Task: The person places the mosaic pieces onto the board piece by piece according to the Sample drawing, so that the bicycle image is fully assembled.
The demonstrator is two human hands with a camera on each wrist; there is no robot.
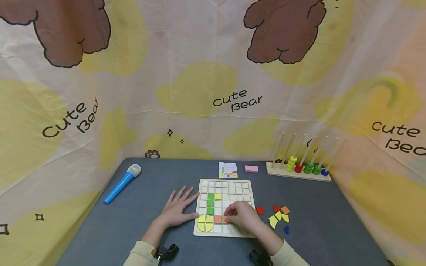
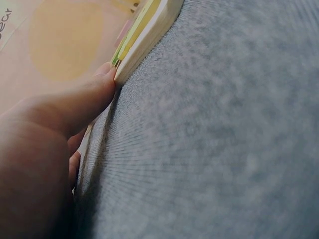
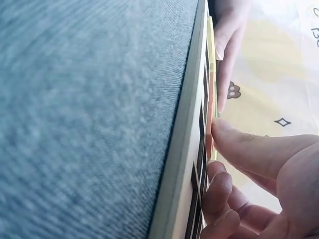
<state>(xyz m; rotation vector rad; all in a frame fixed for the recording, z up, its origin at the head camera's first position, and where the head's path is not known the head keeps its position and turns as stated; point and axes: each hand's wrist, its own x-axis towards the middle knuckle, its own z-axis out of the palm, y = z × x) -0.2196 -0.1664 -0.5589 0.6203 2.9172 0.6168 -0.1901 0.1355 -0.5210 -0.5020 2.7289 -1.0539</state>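
I see the right hand (image 1: 244, 216), thumb and bent fingertips nearly together, pinching the orange tile (image 1: 225, 220) toward six o'clock on the board (image 1: 244, 188). The left hand (image 1: 178, 208) spreads wide, grips nothing and touches the board's nine o'clock edge. I judge the tile light, stiff, perhaps slick, best taken by opposite edges.

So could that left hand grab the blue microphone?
Probably yes: the left hand lies with fingers spread, touching the edge of the grid board, and I see nothing standing between it and the blue microphone.
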